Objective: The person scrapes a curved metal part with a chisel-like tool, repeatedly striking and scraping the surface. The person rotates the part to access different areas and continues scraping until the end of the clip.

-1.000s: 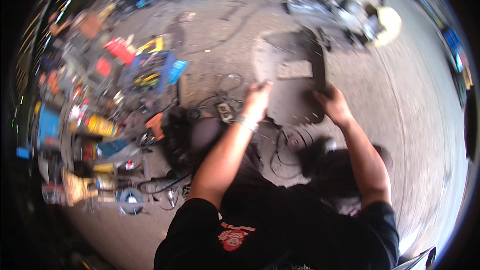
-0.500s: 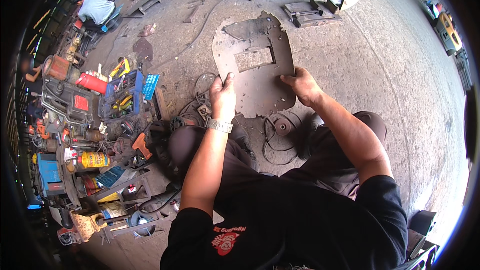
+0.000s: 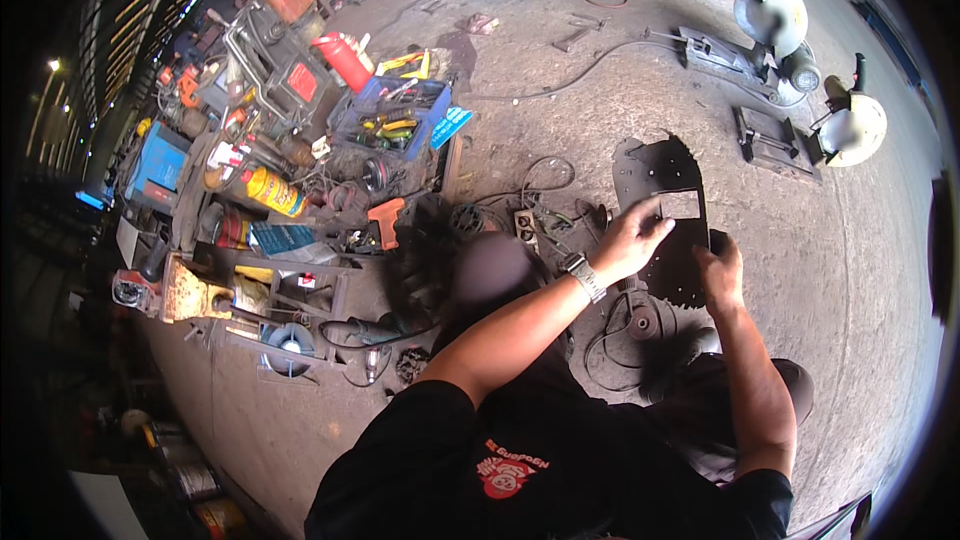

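Note:
A flat, dark metal plate [image 3: 655, 168] with ragged edges, small holes and a rectangular cutout is held over the floor in front of me. My left hand [image 3: 635, 240] is closed at its left side, with thumb and fingers beside the cutout. My right hand [image 3: 722, 272] grips the lower right edge, thumb on the face towards me. The plate stands tilted, and its near face is in shadow. Below it on the floor, close to my knees, lies an angle grinder [image 3: 643, 322] with its cable looped around.
A blue toolbox [image 3: 385, 118] with hand tools, a red cylinder [image 3: 343, 62], a yellow bottle [image 3: 273, 192] and an orange-handled tool [image 3: 385, 222] crowd the left. Cut-off saws [image 3: 770, 15] stand at far right. A cable crosses the concrete floor. People work at the far left.
My view has swung left, so the surroundings shift rightward. The plate has turned more edge-on and darkened. My left hand has moved from its lower left edge up beside the cutout.

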`<state>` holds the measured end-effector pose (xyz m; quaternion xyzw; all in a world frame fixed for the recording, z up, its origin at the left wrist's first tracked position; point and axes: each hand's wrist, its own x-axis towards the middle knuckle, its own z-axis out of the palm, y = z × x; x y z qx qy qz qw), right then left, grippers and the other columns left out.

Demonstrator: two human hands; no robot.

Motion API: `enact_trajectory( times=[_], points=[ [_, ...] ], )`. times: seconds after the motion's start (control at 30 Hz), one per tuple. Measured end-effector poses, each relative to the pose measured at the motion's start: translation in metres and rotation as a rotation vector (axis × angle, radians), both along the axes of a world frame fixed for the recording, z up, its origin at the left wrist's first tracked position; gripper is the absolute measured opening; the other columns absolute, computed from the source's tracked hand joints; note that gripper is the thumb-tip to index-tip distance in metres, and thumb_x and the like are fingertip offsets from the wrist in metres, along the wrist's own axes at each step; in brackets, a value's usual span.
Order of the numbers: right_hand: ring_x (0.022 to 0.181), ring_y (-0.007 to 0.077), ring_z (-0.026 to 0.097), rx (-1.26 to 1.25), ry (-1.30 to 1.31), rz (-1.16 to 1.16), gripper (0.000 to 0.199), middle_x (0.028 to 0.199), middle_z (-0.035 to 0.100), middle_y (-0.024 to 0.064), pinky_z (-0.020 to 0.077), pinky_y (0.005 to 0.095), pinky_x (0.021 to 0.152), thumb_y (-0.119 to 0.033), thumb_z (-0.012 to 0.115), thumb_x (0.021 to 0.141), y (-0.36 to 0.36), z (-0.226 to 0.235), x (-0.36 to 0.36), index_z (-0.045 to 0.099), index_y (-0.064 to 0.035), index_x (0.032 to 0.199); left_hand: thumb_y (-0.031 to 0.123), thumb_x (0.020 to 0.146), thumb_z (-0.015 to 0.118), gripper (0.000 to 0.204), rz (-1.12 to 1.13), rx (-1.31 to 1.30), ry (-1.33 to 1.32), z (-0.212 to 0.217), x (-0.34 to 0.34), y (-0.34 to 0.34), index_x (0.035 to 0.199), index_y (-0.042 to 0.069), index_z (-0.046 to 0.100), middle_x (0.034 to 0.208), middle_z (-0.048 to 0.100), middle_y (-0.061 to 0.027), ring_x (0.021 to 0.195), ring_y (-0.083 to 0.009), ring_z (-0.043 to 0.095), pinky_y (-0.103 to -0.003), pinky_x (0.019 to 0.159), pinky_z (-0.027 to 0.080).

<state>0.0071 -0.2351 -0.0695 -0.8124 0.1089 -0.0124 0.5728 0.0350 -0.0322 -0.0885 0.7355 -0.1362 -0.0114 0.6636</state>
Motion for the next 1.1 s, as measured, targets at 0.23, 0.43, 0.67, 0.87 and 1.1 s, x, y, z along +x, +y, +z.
enact_trajectory(
  times=[0.23, 0.43, 0.67, 0.87, 1.1],
  points=[
    [0.105, 0.0375, 0.064, -0.282, -0.143, 0.111, 0.056, 0.113, 0.064, 0.0249, 0.0499, 0.0431, 0.094, -0.019, 0.078, 0.081, 0.018, -0.038, -0.011, 0.055, 0.0074, 0.124, 0.020, 0.101, 0.064, 0.037, -0.192, -0.478, 0.274, 0.000, 0.008, -0.013, 0.131, -0.001, 0.056, 0.126, 0.062, -0.0063, 0.116, -0.0130, 0.056, -0.031, 0.101, 0.046],
    [0.117, 0.0420, 0.056, -0.455, -0.181, 0.204, 0.075, 0.123, 0.056, 0.0252, 0.0461, 0.0450, 0.101, -0.027, 0.086, 0.077, 0.031, -0.029, -0.018, 0.047, 0.0065, 0.132, 0.016, 0.097, 0.068, 0.024, -0.022, -0.596, 0.486, 0.006, 0.002, -0.016, 0.117, 0.003, 0.062, 0.109, 0.067, -0.0053, 0.099, -0.0119, 0.063, -0.030, 0.083, 0.052],
    [0.124, 0.0411, 0.055, -0.345, -0.222, 0.240, 0.071, 0.129, 0.058, 0.0257, 0.0442, 0.0459, 0.106, -0.039, 0.080, 0.084, 0.025, 0.000, -0.017, 0.052, 0.0044, 0.133, 0.006, 0.097, 0.059, 0.018, 0.242, -0.847, 0.526, 0.003, 0.013, 0.003, 0.114, 0.004, 0.063, 0.106, 0.069, -0.0078, 0.097, -0.0189, 0.068, -0.037, 0.086, 0.055],
    [0.128, 0.0395, 0.055, -0.267, -0.038, 0.024, 0.063, 0.135, 0.058, 0.0285, 0.0442, 0.0444, 0.107, -0.040, 0.067, 0.097, -0.014, -0.016, -0.008, 0.051, 0.0061, 0.137, 0.012, 0.096, 0.065, 0.021, 0.127, -0.935, 0.691, 0.042, 0.009, 0.013, 0.115, 0.002, 0.067, 0.110, 0.072, -0.0096, 0.097, -0.0225, 0.070, -0.044, 0.088, 0.058],
    [0.130, 0.0306, 0.053, 0.415, 0.371, -0.010, 0.070, 0.140, 0.055, 0.0259, 0.0418, 0.0383, 0.110, -0.044, 0.056, 0.103, -0.022, 0.000, -0.020, 0.043, 0.0117, 0.142, 0.011, 0.095, 0.066, 0.028, 0.015, -0.830, 0.613, 0.056, 0.007, -0.003, 0.121, 0.001, 0.066, 0.115, 0.072, -0.0097, 0.103, -0.0189, 0.069, -0.036, 0.093, 0.054]
  ],
)
